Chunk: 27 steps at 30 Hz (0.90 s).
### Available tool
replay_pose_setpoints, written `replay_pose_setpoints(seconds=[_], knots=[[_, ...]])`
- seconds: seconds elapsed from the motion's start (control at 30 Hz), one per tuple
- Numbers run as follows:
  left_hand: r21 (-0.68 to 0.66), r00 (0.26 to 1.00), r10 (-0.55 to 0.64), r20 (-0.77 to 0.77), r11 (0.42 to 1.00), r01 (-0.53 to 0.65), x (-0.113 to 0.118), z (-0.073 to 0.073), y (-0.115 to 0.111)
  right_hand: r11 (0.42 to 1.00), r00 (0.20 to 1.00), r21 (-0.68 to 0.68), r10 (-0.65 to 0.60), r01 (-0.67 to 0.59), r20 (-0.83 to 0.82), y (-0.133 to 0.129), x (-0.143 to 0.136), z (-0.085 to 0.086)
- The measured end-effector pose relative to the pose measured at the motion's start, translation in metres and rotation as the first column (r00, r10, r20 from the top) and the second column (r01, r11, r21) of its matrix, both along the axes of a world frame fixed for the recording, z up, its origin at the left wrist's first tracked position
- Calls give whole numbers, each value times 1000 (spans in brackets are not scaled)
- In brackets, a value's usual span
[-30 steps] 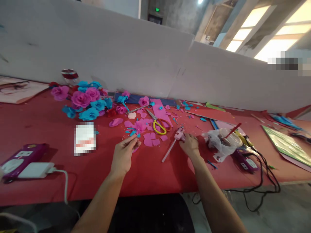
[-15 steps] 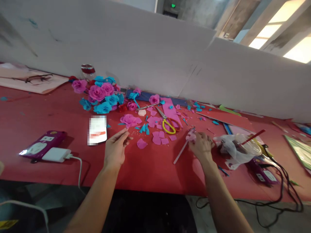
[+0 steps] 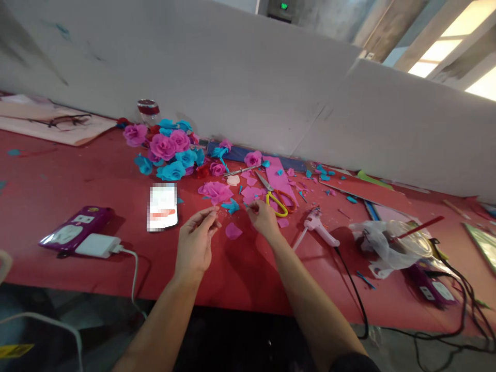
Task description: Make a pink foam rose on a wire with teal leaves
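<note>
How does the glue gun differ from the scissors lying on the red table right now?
The glue gun is pale pink with a black cord trailing from it; the scissors have yellow handles, metal blades and no cord. The glue gun lies on bare red table, apart from both hands; the scissors rest on pink paper scraps beside the right hand. Neither is held.

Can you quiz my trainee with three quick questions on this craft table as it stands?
1. True or false: the glue gun lies on the red table, in neither hand.
2. Which colour are the scissors' handles: A green, B yellow, C white?
3. Fill in: the right hand reaches among loose ____ paper petals.

Key: 1 true; 2 B; 3 pink.
</note>
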<state>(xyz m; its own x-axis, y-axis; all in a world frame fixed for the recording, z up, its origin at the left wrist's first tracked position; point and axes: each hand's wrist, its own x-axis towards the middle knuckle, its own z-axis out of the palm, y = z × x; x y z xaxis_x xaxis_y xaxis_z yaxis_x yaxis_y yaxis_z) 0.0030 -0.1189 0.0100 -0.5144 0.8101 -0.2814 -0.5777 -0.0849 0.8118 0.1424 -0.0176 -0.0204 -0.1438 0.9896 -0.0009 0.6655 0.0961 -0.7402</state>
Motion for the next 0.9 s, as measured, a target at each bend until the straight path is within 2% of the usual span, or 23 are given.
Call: replay_pose_setpoints(seconds=[0.13, 0.2, 0.3, 0.37, 0.43, 0.6, 0.8, 0.9], knots=[[12, 996, -89, -17, 996, 89, 11, 2, 7, 994, 958, -89, 35, -63, -285, -18, 23, 12], [14, 990, -137, -19, 990, 137, 21, 4, 9, 988, 906, -125, 28, -89, -423, -31, 29, 18], [-5, 976, -214, -42, 977, 214, 35, 7, 11, 968, 739, -200, -23, -152, -673, -46, 32, 24], [-29, 962, -266, -61, 964, 264, 41, 7, 12, 952, 644, -232, -52, -198, -763, -53, 32, 26], [-42, 953, -291, -86, 957, 289, 44, 5, 12, 948, 629, -233, -46, -218, -776, -58, 32, 26], [-55, 948, -280, -151, 960, 274, 45, 0, 9, 958, 653, -193, -10, -210, -758, -70, 38, 24], [-70, 946, -310, -98, 950, 304, 50, 4, 4, 970, 551, -192, -80, -150, -831, -76, 43, 19], [-62, 950, -303, -74, 952, 299, 51, 5, 3, 981, 542, -152, -65, -118, -838, -77, 41, 15]])
